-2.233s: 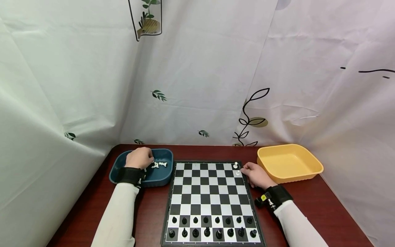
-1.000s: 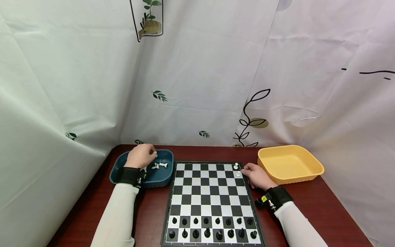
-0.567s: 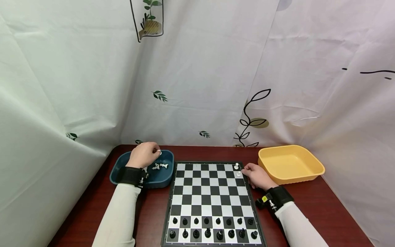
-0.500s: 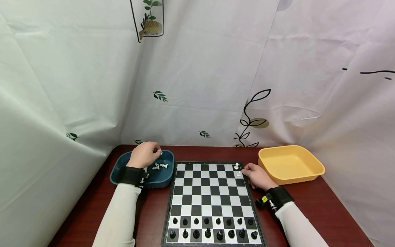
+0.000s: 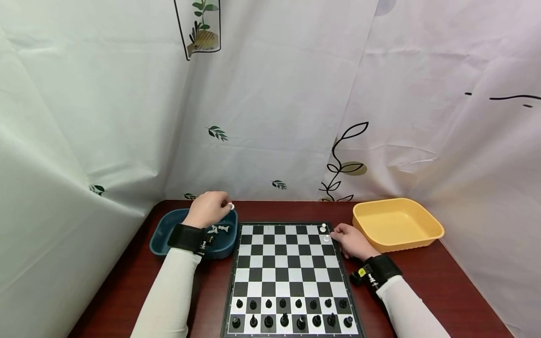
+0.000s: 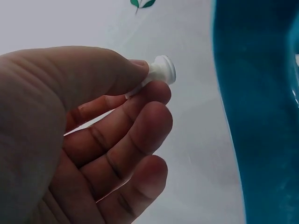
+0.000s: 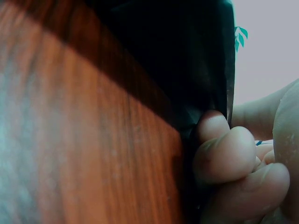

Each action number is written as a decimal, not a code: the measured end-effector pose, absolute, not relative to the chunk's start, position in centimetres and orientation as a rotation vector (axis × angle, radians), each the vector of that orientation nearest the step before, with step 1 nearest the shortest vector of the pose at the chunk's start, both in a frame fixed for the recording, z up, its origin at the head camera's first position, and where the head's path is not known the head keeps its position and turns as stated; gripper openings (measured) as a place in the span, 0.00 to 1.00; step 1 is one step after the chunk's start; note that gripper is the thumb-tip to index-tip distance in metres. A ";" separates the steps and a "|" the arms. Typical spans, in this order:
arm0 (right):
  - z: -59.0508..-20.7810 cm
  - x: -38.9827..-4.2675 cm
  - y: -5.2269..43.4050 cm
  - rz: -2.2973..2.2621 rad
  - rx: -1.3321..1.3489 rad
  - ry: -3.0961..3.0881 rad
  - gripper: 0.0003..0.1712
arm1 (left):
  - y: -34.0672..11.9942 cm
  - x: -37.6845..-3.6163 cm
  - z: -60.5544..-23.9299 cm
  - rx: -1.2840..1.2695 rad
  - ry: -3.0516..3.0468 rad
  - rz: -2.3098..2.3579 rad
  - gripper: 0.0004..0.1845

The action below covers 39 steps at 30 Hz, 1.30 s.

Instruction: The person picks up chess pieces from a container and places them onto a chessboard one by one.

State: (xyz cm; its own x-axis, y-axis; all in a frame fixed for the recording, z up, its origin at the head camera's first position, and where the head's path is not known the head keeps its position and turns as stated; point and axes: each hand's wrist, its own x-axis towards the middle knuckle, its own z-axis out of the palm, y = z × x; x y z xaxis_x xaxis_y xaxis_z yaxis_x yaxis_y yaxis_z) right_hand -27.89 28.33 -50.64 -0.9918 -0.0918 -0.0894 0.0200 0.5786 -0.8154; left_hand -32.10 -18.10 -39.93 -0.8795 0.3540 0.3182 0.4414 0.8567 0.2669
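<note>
My left hand [image 5: 210, 209] is raised over the blue tray [image 5: 157, 234], pinching a small white chess piece [image 6: 163, 70] between thumb and index finger. Its base sticks out past the fingertips; the rest is hidden, so which piece it is I cannot tell. At the far right corner of the chessboard [image 5: 281, 272], my right hand [image 5: 352, 240] grips the edge, thumb on top and curled fingers against the side. Two white pieces stand in that corner, one [image 5: 323, 228] behind a shorter one [image 5: 326, 238]. Several white pieces [image 5: 223, 228] lie in the blue tray, partly behind my left wrist.
Black chess pieces [image 5: 284, 320] fill the two rows nearest me. A yellow tray [image 5: 397, 223] sits right of the board, just behind my right hand. Pale printed cloth [image 5: 270, 117] hangs behind the dark red table [image 5: 444, 291].
My left hand has risen from inside the blue tray and moved right, with a white chess piece now in its fingers. My right hand has stayed at the board's edge.
</note>
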 end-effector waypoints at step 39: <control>-50.9 -28.0 28.4 -1.368 -0.091 2.682 0.11 | -3.2 -32.4 -40.0 -1.267 -2.604 0.056 0.04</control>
